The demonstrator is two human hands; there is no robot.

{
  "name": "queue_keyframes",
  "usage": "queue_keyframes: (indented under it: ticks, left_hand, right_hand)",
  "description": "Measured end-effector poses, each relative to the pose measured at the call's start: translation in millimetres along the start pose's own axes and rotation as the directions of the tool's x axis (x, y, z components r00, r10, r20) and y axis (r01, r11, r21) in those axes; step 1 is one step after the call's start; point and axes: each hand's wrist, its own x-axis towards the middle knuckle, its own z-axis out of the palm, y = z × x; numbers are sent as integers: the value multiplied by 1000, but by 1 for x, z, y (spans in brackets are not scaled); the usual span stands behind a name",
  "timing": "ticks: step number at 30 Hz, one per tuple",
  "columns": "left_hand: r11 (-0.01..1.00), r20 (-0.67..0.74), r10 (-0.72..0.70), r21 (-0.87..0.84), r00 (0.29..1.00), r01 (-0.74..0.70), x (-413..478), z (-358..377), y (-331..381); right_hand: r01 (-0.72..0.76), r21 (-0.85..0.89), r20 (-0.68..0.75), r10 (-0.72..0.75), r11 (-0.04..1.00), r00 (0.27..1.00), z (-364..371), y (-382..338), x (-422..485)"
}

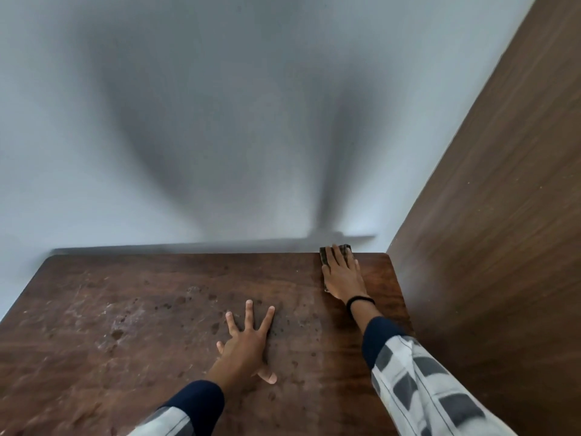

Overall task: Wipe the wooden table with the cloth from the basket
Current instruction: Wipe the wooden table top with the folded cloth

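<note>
The wooden table (141, 325) fills the lower part of the head view, dusty and stained across its left and middle. My right hand (342, 275) lies flat at the far right corner, pressing a folded dark cloth (345, 247) onto the tabletop; only the cloth's far edge and left side show past my fingers. My left hand (248, 338) rests palm down near the middle of the table, fingers spread, holding nothing. The basket is not in view.
A white wall (220, 121) stands right behind the table's far edge, with my shadow on it. A tall brown wooden panel (503, 215) rises along the table's right side, close to my right arm.
</note>
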Motion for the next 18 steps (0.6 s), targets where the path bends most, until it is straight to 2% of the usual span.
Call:
queue_keyframes:
  ticks: [2,5,8,13,18]
  left_hand:
    - [1000,8,6,6,1000,-6,-2,3,2]
    - [1000,16,13,0,1000,-13,-4,7,4]
    - [1000,16,6,-7,1000,-6,-3,3,3]
    - [1000,16,-5,0,1000,5,-1,0,1]
    - [1000,16,7,2,1000,-7,-2,6,3]
  right_hand:
    - [88,-15,20,-88,996,996,6,-8,-21]
    - [217,-132,40,-214,967,976,25,-3,-69]
    - [199,-161,31,-196,967,980,21,2,-64]
    - [122,-63,84,-117,990,990,4,-32,-8]
    - [205,-85,94,-197,975,976,10,-27,-29]
